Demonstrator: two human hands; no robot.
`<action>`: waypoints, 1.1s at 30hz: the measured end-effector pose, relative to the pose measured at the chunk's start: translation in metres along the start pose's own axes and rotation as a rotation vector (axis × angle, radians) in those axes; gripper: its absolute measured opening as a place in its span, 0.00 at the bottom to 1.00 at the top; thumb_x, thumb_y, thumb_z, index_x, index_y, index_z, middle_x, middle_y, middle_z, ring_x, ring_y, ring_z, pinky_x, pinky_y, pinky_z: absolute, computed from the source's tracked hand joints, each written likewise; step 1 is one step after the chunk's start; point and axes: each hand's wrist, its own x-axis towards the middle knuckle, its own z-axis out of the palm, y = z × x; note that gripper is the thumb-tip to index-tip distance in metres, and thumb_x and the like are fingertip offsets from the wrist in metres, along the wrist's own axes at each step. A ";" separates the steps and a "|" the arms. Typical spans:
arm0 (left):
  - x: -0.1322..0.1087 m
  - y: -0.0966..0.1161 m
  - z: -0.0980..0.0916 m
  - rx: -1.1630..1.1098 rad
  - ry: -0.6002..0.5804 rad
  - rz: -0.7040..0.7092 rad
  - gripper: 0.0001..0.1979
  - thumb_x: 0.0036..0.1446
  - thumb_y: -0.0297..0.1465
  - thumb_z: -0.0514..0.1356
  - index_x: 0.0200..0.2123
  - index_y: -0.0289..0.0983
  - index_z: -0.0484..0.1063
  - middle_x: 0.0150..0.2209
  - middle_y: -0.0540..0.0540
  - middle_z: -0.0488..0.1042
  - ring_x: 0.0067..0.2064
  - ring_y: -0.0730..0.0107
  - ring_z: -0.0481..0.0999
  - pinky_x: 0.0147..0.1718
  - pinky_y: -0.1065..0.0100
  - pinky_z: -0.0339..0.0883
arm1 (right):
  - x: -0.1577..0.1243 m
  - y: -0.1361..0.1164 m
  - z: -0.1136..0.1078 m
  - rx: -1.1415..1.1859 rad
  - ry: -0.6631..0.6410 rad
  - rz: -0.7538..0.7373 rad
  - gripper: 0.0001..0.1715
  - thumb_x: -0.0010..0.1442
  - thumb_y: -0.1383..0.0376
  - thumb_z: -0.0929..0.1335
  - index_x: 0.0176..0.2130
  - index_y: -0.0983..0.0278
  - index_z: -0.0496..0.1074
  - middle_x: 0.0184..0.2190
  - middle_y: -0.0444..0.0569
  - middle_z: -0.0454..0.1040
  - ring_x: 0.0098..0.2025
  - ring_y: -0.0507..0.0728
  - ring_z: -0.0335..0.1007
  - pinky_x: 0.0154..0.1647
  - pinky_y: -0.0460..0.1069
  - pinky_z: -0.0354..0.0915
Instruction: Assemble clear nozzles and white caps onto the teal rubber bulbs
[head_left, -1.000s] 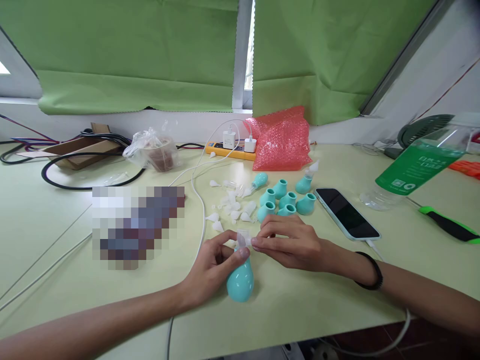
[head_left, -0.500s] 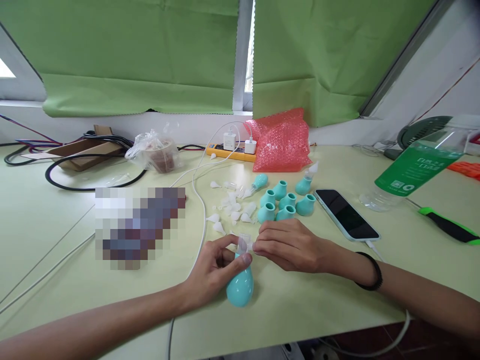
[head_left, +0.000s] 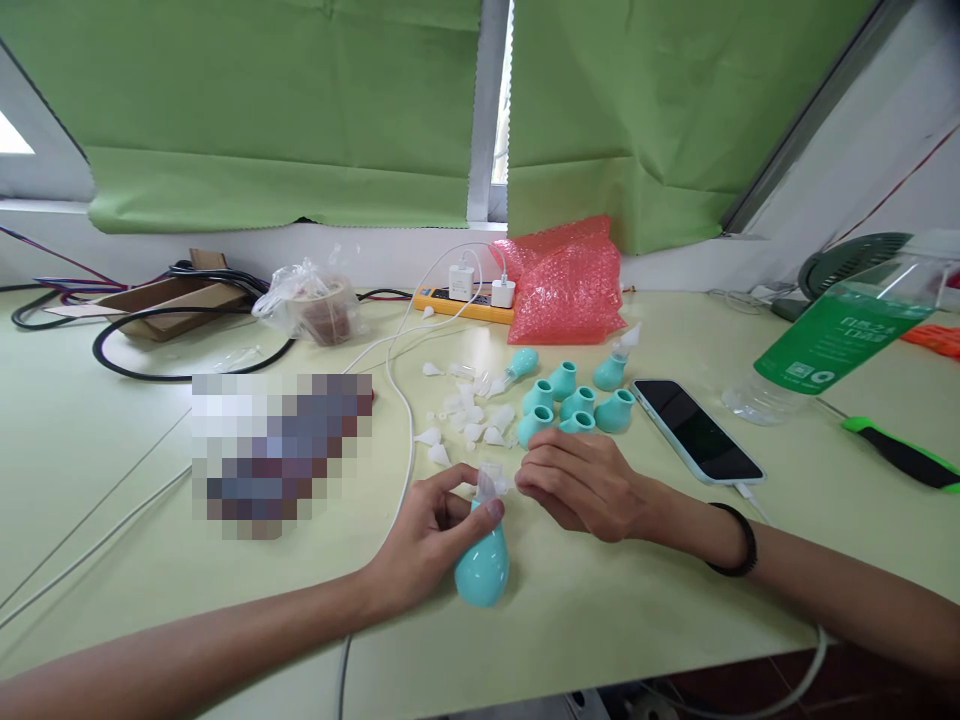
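Note:
My left hand (head_left: 433, 533) grips a teal squeeze bulb (head_left: 481, 570), which looks like a nasal aspirator, at its neck. A clear plastic piece (head_left: 491, 482) with a short side stub tops the bulb. Just right of that stub, my right hand (head_left: 581, 485) has its fingers pressed together; whatever is in the pinch is hidden. Beyond the hands stand several open-necked teal bulbs (head_left: 561, 381). One bulb with a translucent tip (head_left: 611, 371) stands at their far right, another fitted bulb (head_left: 523, 363) lies on its side. Loose translucent nozzles and small parts (head_left: 465, 408) are scattered left of the bulbs.
A phone (head_left: 697, 430) on a cable lies right of the bulbs, near a green-labelled bottle (head_left: 840, 335) and a screwdriver handle (head_left: 900, 452). Behind are red bubble wrap (head_left: 564, 290) and a yellow power strip (head_left: 431, 301). A white cable (head_left: 410, 440) runs left of my left hand.
My right fingers have drawn slightly right, away from the clear piece's side stub, and curled in more. My left hand keeps its hold on the bulb.

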 end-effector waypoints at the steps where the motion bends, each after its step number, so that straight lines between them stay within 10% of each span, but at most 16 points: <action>1: 0.000 0.000 0.000 -0.006 0.004 -0.003 0.16 0.47 0.42 0.57 0.30 0.34 0.63 0.13 0.55 0.62 0.16 0.79 0.60 0.15 0.76 0.49 | 0.002 0.000 -0.001 0.014 0.010 0.034 0.02 0.53 0.73 0.62 0.31 0.68 0.63 0.23 0.46 0.66 0.29 0.52 0.60 0.28 0.47 0.61; 22: 0.004 -0.004 -0.004 0.239 0.209 0.104 0.15 0.50 0.41 0.55 0.22 0.34 0.63 0.21 0.53 0.57 0.23 0.78 0.56 0.21 0.75 0.52 | -0.002 0.003 0.011 0.225 -0.051 0.421 0.06 0.56 0.69 0.60 0.32 0.68 0.66 0.24 0.48 0.69 0.27 0.51 0.61 0.27 0.46 0.60; 26: -0.002 -0.002 -0.001 0.510 0.108 0.276 0.13 0.49 0.39 0.56 0.23 0.34 0.64 0.21 0.52 0.60 0.25 0.76 0.59 0.24 0.74 0.54 | 0.010 -0.010 -0.009 0.565 -0.180 0.651 0.14 0.56 0.60 0.61 0.40 0.68 0.62 0.26 0.46 0.68 0.24 0.47 0.59 0.25 0.43 0.60; 33: -0.007 -0.008 0.002 0.810 -0.052 0.649 0.10 0.51 0.35 0.55 0.23 0.35 0.65 0.20 0.49 0.65 0.23 0.75 0.63 0.22 0.73 0.55 | 0.013 -0.028 -0.013 0.671 -0.464 0.471 0.22 0.60 0.58 0.54 0.20 0.66 0.57 0.16 0.40 0.55 0.19 0.46 0.49 0.21 0.44 0.51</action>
